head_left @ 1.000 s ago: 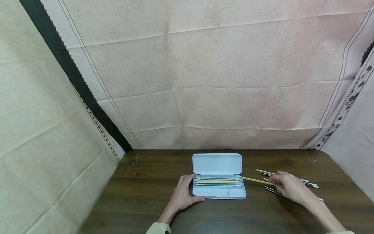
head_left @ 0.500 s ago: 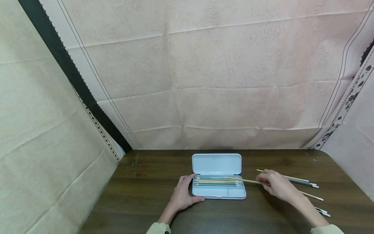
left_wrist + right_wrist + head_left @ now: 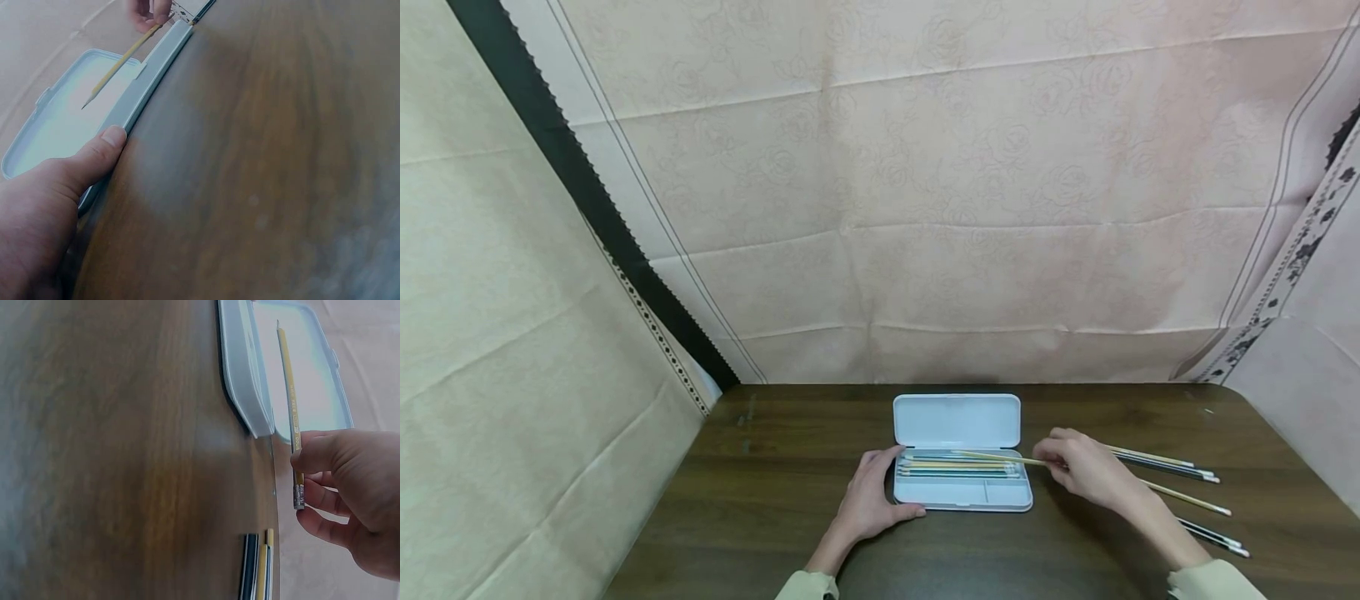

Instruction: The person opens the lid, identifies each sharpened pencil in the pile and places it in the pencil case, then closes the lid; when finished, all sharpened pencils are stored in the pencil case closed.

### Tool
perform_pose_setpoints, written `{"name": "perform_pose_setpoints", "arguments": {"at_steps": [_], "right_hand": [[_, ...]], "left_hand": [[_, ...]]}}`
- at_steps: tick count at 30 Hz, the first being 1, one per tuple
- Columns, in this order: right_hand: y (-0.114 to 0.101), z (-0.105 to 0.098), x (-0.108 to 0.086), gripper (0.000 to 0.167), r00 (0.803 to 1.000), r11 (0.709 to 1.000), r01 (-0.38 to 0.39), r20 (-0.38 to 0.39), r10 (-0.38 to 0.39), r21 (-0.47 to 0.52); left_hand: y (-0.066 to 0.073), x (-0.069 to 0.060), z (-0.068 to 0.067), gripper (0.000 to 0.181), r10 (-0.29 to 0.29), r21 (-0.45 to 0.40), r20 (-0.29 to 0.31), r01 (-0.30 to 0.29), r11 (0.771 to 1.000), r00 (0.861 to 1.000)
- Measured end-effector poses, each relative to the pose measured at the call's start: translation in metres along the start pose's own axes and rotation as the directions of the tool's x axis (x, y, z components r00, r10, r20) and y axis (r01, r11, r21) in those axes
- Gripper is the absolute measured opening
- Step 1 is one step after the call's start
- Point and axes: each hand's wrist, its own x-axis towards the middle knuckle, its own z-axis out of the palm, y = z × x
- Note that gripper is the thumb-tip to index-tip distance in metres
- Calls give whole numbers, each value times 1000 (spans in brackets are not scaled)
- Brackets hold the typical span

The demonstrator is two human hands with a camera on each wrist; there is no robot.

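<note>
A pale blue pencil case point(image 3: 940, 497) lies open on the table, its lid point(image 3: 957, 421) tilted back. Several pencils point(image 3: 958, 469) lie side by side in its long compartment. My left hand point(image 3: 871, 496) grips the case's left end, thumb at the front edge and fingers toward the hinge side. In my right hand point(image 3: 1086, 471), thumb and fingers pinch a yellow pencil point(image 3: 289, 381) near its eraser end. Its sharpened tip points left, above the case's compartment. The left wrist view shows this pencil point(image 3: 122, 62) against the lid, with the left thumb point(image 3: 103, 153) on the case's rim.
Right of the case, loose yellow and dark pencils point(image 3: 1202, 533) lie on the brown wooden table point(image 3: 760, 500), partly hidden by the right hand and forearm. Smaller compartments point(image 3: 1000, 493) line the case's front. A pale patterned cloth point(image 3: 962, 208) hangs behind the table.
My right hand has moved left with the yellow pencil, bringing its tip from the case's right edge to over the compartment. More loose pencils show behind it. My left hand has stayed still.
</note>
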Motion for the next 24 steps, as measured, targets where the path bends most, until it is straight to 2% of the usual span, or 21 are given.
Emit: {"name": "perform_pose_setpoints", "arguments": {"at_steps": [6,24], "right_hand": [[-7,5,8,27,1000,1000,22,-1,-22,13],[-24,17,24,22,998,999,24,50,-26,43]], "left_hand": [[0,0,1,96,-3,0,-1,3,1000,1000],[1,0,1,95,-23,-6,7,23,1000,1000]]}}
